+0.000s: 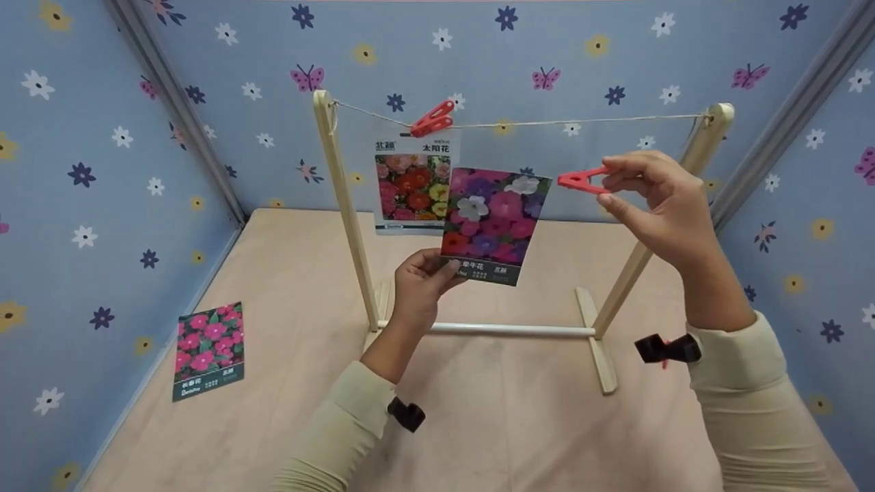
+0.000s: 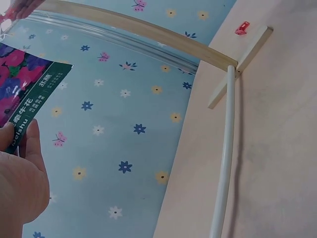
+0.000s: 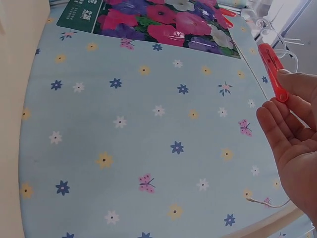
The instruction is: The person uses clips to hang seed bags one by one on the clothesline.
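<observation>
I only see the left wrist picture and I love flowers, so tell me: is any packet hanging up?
Observer: Yes, a mixed-flower packet hangs from the string by one red clip.
Operator: Ooh! Is one lying down too?
Observer: Yes, a pink-flower packet lies on the table, to the person's left.
Operator: Is the other clip, in the right hand, touching the held packet?
Observer: No, the right wrist view shows a gap between them.
</observation>
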Tool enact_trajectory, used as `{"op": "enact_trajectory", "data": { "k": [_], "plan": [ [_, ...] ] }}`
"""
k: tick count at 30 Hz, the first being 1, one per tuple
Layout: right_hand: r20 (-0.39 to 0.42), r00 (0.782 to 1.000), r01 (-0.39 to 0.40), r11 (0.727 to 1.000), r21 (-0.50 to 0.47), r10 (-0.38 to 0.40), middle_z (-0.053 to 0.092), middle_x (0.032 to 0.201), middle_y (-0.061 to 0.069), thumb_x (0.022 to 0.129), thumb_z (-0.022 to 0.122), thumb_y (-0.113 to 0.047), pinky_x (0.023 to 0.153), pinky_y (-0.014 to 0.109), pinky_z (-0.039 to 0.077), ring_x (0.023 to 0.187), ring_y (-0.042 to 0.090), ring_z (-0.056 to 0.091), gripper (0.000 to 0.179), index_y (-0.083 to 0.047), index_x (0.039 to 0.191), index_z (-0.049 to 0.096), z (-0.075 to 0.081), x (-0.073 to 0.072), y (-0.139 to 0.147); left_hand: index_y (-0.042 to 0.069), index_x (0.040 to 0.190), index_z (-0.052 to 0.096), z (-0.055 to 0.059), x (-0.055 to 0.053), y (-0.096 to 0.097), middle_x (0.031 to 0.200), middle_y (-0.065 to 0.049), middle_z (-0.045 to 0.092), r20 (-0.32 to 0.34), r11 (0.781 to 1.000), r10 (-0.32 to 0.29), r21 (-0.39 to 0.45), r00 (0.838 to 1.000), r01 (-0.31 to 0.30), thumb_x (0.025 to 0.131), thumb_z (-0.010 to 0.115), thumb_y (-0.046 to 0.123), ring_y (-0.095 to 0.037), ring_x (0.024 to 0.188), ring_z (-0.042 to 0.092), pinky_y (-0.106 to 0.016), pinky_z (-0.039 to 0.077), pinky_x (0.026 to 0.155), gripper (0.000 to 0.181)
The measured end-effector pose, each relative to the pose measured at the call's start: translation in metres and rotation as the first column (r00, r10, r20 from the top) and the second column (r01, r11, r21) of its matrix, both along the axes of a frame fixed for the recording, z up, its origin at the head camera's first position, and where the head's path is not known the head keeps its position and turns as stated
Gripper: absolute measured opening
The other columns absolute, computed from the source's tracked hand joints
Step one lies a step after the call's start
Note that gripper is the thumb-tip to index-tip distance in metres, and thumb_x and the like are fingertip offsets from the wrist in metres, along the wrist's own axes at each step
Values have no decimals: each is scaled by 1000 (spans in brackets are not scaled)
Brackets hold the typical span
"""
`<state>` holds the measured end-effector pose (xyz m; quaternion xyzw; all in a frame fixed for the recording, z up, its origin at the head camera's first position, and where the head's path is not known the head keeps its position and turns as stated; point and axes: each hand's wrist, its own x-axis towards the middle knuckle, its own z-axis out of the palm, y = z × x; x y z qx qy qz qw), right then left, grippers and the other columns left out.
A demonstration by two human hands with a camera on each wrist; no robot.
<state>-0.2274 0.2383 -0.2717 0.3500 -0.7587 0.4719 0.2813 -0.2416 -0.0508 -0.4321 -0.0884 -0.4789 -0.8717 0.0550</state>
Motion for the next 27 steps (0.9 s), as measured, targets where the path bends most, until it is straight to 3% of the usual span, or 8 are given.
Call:
{"op": "enact_trajectory", "data": {
  "k": [12,20,27],
  "plan": [
    [-58,996,82,988,130,-75,62,108,16,80,70,16,90,19,51,95,12,60,37,8,116,65,31,-9,-9,5,94,70,5,-8,12,88,-10,70,-17,999,-16,30,1000,16,87,65,-12,-20,82,67,-37,60,76,20],
    [-181,976,167,943,289,-117,61,101,20,88,68,2,85,13,49,91,4,56,25,11,111,65,52,-15,-16,4,95,70,9,-13,20,89,-10,71,-5,997,-16,73,1000,16,87,63,-13,-19,82,68,-36,60,77,20],
    [-207,962,240,917,317,-180,64,95,17,89,69,-1,79,9,46,85,0,51,19,8,105,70,68,-18,-21,1,96,69,14,-16,24,88,-10,71,2,997,-12,80,1000,12,86,64,-13,-19,80,69,-38,59,78,18]
  ]
}}
